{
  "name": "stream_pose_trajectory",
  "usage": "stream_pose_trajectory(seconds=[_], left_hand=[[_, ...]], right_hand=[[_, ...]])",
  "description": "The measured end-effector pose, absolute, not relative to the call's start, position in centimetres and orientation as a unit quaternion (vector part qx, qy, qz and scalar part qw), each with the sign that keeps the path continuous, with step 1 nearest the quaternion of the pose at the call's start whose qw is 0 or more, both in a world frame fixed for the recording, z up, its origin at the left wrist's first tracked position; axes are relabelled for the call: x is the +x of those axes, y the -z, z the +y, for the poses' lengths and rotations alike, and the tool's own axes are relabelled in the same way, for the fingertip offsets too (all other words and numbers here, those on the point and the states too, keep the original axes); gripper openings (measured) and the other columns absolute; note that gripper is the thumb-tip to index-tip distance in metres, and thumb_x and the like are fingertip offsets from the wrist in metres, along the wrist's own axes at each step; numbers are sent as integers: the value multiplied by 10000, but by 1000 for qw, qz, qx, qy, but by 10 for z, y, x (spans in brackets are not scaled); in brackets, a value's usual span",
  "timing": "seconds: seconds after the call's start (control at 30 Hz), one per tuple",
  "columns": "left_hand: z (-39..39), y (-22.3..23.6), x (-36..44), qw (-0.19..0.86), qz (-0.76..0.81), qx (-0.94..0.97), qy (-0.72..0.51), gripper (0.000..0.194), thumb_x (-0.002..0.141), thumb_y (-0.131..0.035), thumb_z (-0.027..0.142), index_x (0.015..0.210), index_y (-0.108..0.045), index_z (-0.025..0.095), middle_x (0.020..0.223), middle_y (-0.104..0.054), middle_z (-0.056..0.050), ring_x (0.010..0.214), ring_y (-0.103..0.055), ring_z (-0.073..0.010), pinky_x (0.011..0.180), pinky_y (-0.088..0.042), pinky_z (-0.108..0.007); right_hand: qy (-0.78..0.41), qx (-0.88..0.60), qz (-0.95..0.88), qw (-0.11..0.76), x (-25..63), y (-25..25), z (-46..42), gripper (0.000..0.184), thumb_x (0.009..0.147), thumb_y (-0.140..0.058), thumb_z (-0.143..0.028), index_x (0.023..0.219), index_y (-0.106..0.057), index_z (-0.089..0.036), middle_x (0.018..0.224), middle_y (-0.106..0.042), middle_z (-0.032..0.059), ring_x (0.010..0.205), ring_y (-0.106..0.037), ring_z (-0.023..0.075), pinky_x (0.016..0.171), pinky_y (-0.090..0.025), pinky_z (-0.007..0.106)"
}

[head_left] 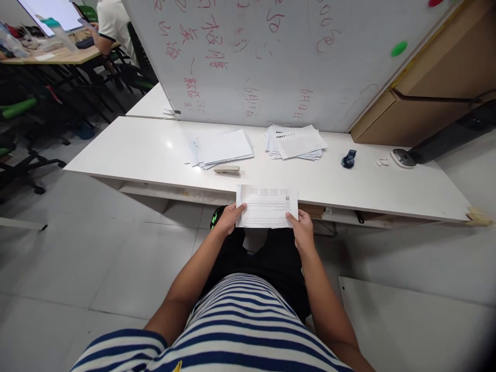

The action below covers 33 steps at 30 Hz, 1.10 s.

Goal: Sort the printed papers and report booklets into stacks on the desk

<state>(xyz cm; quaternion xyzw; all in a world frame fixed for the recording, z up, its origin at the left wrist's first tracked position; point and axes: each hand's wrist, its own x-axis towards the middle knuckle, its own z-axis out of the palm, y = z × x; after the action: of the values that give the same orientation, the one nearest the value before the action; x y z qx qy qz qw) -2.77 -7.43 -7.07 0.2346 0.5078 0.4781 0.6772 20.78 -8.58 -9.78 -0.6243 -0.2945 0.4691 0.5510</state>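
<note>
Both hands hold a small stack of printed paper sheets [267, 206] at the near edge of a long white table [139, 155]. My left hand [228, 218] pinches the stack's lower left corner, thumb on top. At the lower right corner my right hand [301, 228] grips it the same way. The sheets overhang the table edge toward me. A beige stapler [227, 170] lies on the table just beyond the sheets, to the left.
Two more paper piles lie further back, a blank-topped paper pile [220, 148] and a printed paper pile [295, 142]. A dark blue object [349, 158], a small white piece [382, 162] and a mouse [402, 158] lie to the right. A whiteboard [287, 57] stands behind. Another person [110, 26] sits far left.
</note>
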Motion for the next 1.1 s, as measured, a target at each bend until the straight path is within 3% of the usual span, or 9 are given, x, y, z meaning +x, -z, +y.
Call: stream_pose_trajectory(seconds=[0.1, 0.23, 0.37, 0.6, 0.97, 1.1], left_hand=[[-77, 68, -27, 693, 470, 246, -489, 490, 704, -763, 507, 992, -703, 116, 940, -745, -114, 896, -694, -247, 870, -530, -384], [-80, 67, -33, 685, 470, 269, -488, 491, 720, -744, 522, 1026, -709, 141, 982, -743, -108, 946, -682, -250, 899, -523, -401], [-79, 72, -41, 675, 494, 252, -487, 508, 643, -814, 480, 988, -721, 119, 911, -749, -106, 870, -694, -244, 875, -530, -398], [-75, 73, -40, 633, 530, 205, -526, 503, 530, -879, 434, 874, -728, 100, 771, -741, -91, 735, -694, -239, 752, -552, -374], [-72, 69, -34, 610, 537, 199, -548, 527, 463, -899, 446, 831, -733, 107, 792, -746, -86, 673, -671, -202, 685, -542, -332], [-73, 71, -36, 627, 523, 209, -538, 560, 483, -892, 458, 887, -729, 105, 822, -748, -96, 720, -681, -212, 719, -539, -336]], right_hand=[[-444, -632, -274, 572, 211, 100, -91, 547, 581, -820, -427, 991, -560, -175, 907, -717, 41, 821, -682, 194, 808, -547, 364], [-493, -606, -257, 569, 216, 91, -97, 453, 607, -818, -454, 900, -644, -156, 894, -737, 50, 791, -693, 191, 777, -567, 340], [-538, -563, -242, 579, 219, 83, -102, 467, 648, -797, -482, 958, -684, -152, 934, -748, 67, 805, -709, 209, 791, -584, 362], [-494, -568, -257, 606, 218, 91, -107, 459, 694, -765, -479, 1013, -706, -155, 1030, -736, 78, 903, -704, 220, 849, -571, 369], [-403, -634, -301, 587, 218, 90, -108, 435, 726, -710, -511, 968, -716, -149, 966, -743, 66, 883, -695, 214, 834, -551, 354], [-439, -618, -290, 584, 220, 93, -108, 462, 696, -738, -506, 998, -704, -158, 974, -742, 65, 863, -695, 210, 811, -556, 347]])
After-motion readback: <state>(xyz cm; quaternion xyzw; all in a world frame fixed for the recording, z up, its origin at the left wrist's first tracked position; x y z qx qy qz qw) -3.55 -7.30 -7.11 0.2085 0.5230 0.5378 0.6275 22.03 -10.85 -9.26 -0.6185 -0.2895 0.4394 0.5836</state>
